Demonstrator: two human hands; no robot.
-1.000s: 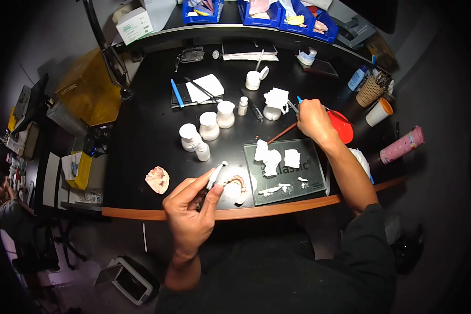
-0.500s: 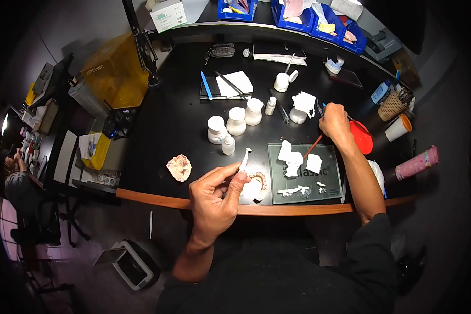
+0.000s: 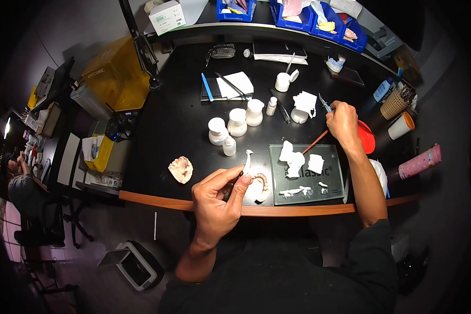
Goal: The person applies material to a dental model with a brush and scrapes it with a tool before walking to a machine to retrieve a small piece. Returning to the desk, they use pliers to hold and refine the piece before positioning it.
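My left hand [image 3: 217, 201] pinches a slim white piece with a small hooked tip [image 3: 248, 159] between thumb and forefinger, pointing up. Just behind it, near the table edge, lies a horseshoe-shaped dental cast [image 3: 264, 184], partly hidden by the fingers. My right hand [image 3: 343, 121] is closed on a slender blue-and-grey tool with a pointed blade-like end [image 3: 324, 101], which sticks out to the upper left. A reddish-brown stick [image 3: 315, 142] slants from below that hand toward folded white tissue [image 3: 295, 166] on a glass slab [image 3: 324, 196]. White strips [image 3: 302, 190] lie along its front.
Left of the slab stand several white bottles [image 3: 237, 123]; a second dental cast [image 3: 181, 170] lies farther left. A tissue-topped jar [image 3: 300, 115] and an open small jar [image 3: 283, 82] are behind. Right are a red bowl [image 3: 367, 138], a cup [image 3: 401, 125] and a pink tumbler [image 3: 420, 161].
My right hand has closed on the blue-and-grey tool and shifted slightly right, the tool's pointed end now raised beside the fingers. My left hand still pinches the white piece.
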